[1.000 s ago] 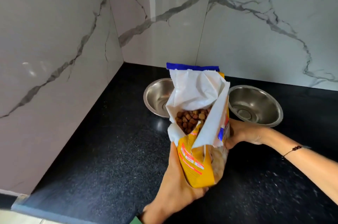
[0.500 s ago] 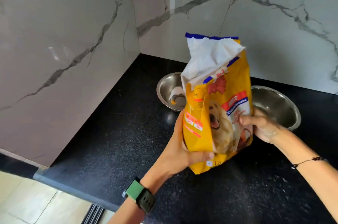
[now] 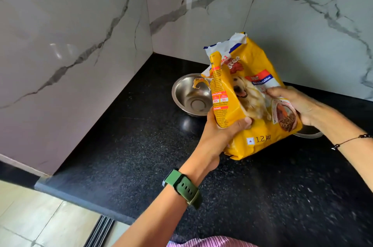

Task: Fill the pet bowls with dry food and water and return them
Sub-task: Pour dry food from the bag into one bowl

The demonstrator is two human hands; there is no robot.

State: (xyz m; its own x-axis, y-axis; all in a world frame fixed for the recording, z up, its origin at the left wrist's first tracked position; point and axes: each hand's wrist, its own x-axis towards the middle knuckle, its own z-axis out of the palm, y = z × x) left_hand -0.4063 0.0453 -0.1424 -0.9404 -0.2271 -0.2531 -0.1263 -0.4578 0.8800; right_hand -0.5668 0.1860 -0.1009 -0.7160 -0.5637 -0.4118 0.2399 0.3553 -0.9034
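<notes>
- Two hands hold the yellow food bag [image 3: 256,109] at centre right: left hand [image 3: 219,135] curled round its lower edge, right hand [image 3: 298,105] gripping its side, likely tipping it to pour.
- The empty steel bowl [image 3: 189,95] waits on the black desk [image 3: 141,156], beside the bag's mouth.

Yellow dog-food bag [image 3: 256,93], torn top open, tilted above my black counter | empty steel bowl [image 3: 189,95] behind-left | second bowl [image 3: 308,133] mostly hidden behind it
</notes>
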